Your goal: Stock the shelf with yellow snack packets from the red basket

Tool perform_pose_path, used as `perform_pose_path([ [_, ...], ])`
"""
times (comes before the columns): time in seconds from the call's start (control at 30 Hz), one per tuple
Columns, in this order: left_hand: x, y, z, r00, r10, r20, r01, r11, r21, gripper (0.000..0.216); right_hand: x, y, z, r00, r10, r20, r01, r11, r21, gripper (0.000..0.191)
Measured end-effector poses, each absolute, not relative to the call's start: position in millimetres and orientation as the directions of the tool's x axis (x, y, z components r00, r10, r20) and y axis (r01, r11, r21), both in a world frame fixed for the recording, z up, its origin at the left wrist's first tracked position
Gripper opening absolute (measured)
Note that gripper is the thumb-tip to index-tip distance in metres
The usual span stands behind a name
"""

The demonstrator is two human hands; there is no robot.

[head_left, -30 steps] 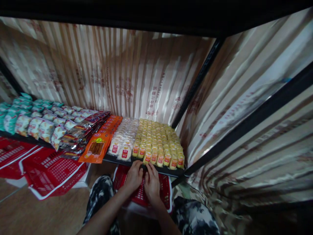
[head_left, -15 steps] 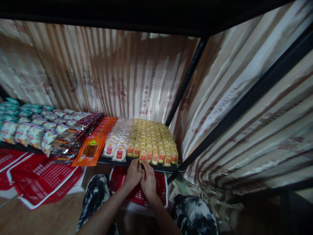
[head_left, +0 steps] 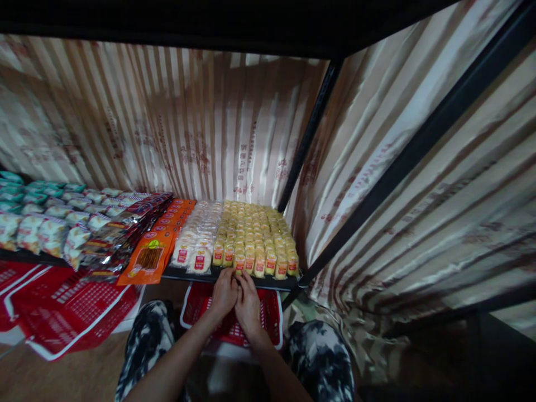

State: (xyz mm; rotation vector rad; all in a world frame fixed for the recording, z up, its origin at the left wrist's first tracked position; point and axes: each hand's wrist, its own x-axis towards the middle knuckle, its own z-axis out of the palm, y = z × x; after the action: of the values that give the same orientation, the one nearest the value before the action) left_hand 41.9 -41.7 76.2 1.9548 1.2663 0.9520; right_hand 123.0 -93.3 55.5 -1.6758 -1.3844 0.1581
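My left hand (head_left: 224,293) and my right hand (head_left: 248,300) are pressed together at the front edge of a low black shelf (head_left: 268,282). Their fingertips meet at a small yellow snack packet (head_left: 239,262) in the front row of the yellow packets (head_left: 255,234). Both hands have bent fingers pinching at that packet. Beside the yellow rows lie clear packs of pale round cakes (head_left: 199,245). A red plastic basket (head_left: 272,318) sits on the floor under my hands, between my camouflage-clad knees.
Further left on the shelf lie orange packs (head_left: 148,259), dark foil packs (head_left: 121,223) and white and teal bags (head_left: 37,223). More red baskets (head_left: 62,307) lie on the wooden floor at left. Striped curtain fabric (head_left: 397,167) lines the back and right; a black shelf post (head_left: 307,139) stands at the corner.
My hands have moved closer together and slightly up, from the basket's edge to the front yellow packet. The view has shifted right and down.
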Motion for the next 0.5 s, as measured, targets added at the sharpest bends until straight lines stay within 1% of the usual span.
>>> perform_pose_path([
  [0.2, 42.3, -42.8, 75.0, 0.252, 0.94, 0.229, 0.481, -0.327, 0.813, 0.036, 123.2, -91.0, 53.1, 0.391, 0.798, 0.459, 0.69, 0.076, -0.72, 0.04],
  [0.5, 40.8, -39.6, 75.2, 0.231, 0.942, 0.244, 0.474, -0.328, 0.817, 0.037, 125.3, -83.3, 51.2, 0.346, 0.787, 0.511, 0.763, 0.081, -0.641, 0.047],
])
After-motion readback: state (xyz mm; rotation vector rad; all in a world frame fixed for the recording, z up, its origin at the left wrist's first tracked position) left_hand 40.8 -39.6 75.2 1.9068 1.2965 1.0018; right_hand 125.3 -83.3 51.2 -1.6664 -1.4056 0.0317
